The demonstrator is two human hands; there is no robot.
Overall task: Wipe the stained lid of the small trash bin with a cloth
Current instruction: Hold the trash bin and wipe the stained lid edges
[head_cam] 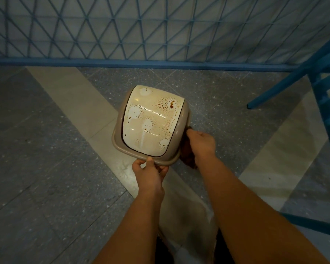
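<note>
Two bare hands are in my view from the head camera, both at the near side of the small trash bin [151, 124], which stands on the tiled floor [46, 149] in front of a blue lattice fence [160, 29]. The left hand [150, 173] grips the near rim of the bin's beige lid frame [120, 138]: the thumb lies on top of the rim and the other fingers curl under it. The right hand [202, 142] is just beside the right edge of the bin, and its fingers are closed around a dark brown cloth [188, 151], which hangs down between the hand and the side of the bin. I cannot tell if the cloth touches the bin. The cream swing lid [152, 119] sits inside the frame and is dirty: brown spots and drops are thick at its far right corner and along the right side, and pale white rings and one white streak show on the left and the near part. The cloth is not on the lid surface. At the right side I see the blue legs of a chair [293, 80], well apart from the bin. A pale stripe of tiles [80, 103] runs diagonally under the bin.
</note>
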